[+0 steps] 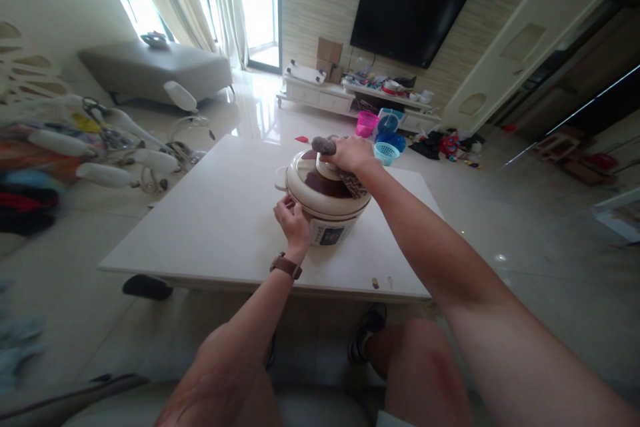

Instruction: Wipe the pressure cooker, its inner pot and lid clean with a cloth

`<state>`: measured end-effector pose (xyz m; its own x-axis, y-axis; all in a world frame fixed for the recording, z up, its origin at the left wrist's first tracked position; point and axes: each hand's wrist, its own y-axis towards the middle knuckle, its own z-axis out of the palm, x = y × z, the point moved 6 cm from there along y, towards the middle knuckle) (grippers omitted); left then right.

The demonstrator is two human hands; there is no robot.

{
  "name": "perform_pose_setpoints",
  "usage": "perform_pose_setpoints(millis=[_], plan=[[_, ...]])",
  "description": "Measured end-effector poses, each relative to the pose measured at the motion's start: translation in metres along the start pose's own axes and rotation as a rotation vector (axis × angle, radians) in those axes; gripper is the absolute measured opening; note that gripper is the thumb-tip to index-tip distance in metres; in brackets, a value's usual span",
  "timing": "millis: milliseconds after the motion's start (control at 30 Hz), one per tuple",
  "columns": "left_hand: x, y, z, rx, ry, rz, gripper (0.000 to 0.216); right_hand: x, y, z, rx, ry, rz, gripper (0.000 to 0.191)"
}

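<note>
A cream-coloured electric stew pot stands upright on the white table, its control panel facing me. On top sits its dark brown lid, which has a pale knob. My right hand is closed around a grey-brown patterned cloth over the lid, beside the knob; part of the cloth hangs down the lid's right side. My left hand grips the pot's left side with curled fingers, just below the side handle. A brown-strapped watch is on my left wrist.
The white table carries two small scraps near its front edge and a red piece at the back. Beyond it, a pink basket and a light blue basket stand on the floor. A bicycle is at the left.
</note>
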<state>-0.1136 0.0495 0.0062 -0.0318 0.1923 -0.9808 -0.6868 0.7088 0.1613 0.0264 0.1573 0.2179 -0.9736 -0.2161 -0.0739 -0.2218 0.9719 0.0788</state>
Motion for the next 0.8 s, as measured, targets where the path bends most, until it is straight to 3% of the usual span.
perform_pose_setpoints(millis=[133,267,500,633,733,800], plan=[[-0.002,-0.014,0.006,0.043,0.004,0.015,0.039,0.000,0.002,0.002,-0.023,0.008,0.025,0.074],[0.004,-0.008,0.015,0.135,-0.026,-0.003,0.051,-0.002,0.008,0.007,-0.050,0.030,0.044,0.071],[0.002,0.008,0.017,0.166,-0.019,-0.020,0.047,-0.020,0.010,0.015,-0.097,0.153,0.022,0.070],[0.000,0.008,0.016,0.147,-0.020,-0.012,0.045,-0.067,0.012,0.021,-0.169,0.548,0.058,0.055],[-0.001,0.008,0.016,0.151,-0.043,-0.026,0.042,-0.131,0.002,0.028,-0.395,1.006,0.253,0.062],[-0.001,0.008,0.016,0.155,-0.064,-0.037,0.041,-0.174,-0.014,0.039,-0.475,1.296,0.344,0.062]])
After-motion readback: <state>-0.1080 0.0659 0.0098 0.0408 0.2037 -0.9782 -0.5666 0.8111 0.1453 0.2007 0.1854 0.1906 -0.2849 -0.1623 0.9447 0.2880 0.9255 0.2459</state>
